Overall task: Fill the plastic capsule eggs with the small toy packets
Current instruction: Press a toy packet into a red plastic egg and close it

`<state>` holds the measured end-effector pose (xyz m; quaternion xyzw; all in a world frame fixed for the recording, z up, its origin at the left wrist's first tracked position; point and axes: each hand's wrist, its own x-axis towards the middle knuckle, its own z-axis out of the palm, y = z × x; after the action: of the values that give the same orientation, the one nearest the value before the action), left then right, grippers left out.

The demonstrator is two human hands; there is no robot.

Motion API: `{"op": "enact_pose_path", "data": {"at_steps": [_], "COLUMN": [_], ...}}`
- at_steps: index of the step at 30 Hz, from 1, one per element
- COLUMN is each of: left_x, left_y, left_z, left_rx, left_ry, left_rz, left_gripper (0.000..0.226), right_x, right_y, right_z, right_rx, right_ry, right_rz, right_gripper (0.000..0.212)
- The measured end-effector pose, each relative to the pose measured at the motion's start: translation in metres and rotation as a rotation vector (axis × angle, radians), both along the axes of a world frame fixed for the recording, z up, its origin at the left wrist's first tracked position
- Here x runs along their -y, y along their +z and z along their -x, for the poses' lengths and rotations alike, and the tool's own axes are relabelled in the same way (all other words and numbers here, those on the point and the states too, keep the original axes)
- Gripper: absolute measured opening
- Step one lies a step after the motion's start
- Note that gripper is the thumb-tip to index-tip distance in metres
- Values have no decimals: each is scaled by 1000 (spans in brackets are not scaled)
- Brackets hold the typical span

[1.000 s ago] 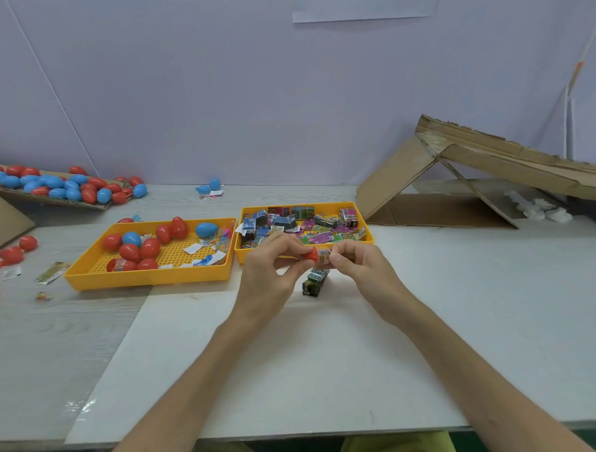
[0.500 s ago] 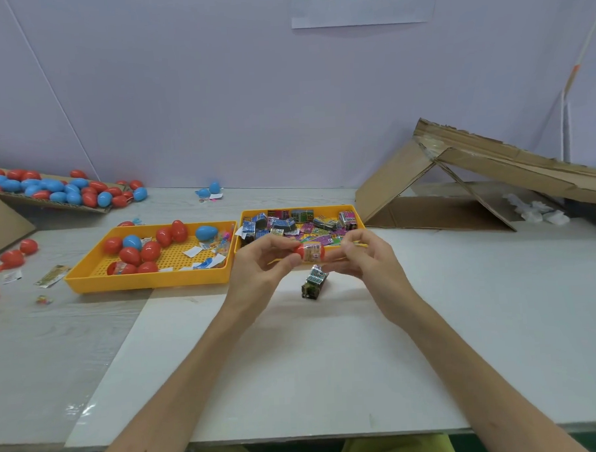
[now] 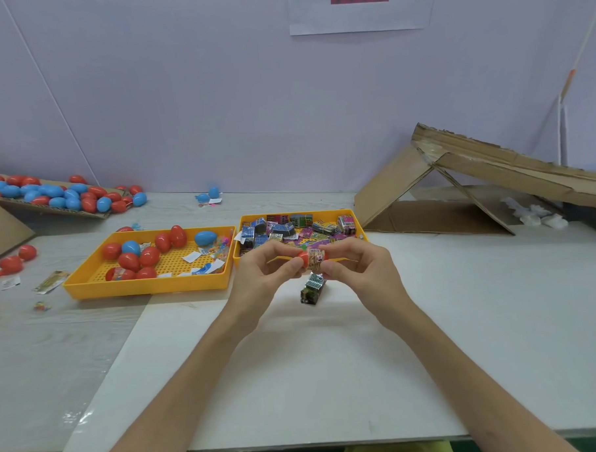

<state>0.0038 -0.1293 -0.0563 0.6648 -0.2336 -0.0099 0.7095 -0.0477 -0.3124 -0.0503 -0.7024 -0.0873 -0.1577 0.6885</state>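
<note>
Left hand point(image 3: 268, 276) grip clamped on smooth red capsule egg point(image 3: 303, 258), right hand point(image 3: 358, 267) grip pinching the rolled glossy toy packet point(image 3: 315, 258) half inside it, held above the bench point(image 3: 295, 362) in front of the packet tray point(image 3: 296, 213); mid-stuffing, so next it probably needs pushing home and the egg snapping closed.

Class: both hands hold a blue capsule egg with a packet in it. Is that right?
No: the head view shows the capsule egg is red, not blue. The left hand and right hand both hold it, a packet in it.
</note>
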Motion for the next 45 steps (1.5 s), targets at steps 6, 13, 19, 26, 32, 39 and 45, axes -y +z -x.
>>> {"op": "enact_pose_path", "data": {"at_steps": [6,13,19,26,32,39,45], "left_x": [-1,0,6,4,3,3,4], "left_y": [-1,-4,-22,-23,-23,-26,-25], "left_z": [-2,-2,5,2,1,-2,-3], "left_rx": [-4,107,490,443,414,331,320], "left_ry": [7,49,158,103,65,66,90], "left_rz": [11,-108,-761,-754,-716,-697,-693], "left_gripper": [4,4,49,23,39,51,50], "right_x": [1,4,26,43,108,67,35], "right_y": [0,2,13,47,114,37,1], "right_z": [1,2,-6,-50,-97,-55,-26], "right_rx": [-65,-77,-211,-465,-142,-216,-28], "right_ry": [22,47,-28,-12,-232,-149,-63], "right_rz": [-5,-4,-587,-758,-1052,-182,408], "right_gripper": [22,30,22,16,36,22,23]}}
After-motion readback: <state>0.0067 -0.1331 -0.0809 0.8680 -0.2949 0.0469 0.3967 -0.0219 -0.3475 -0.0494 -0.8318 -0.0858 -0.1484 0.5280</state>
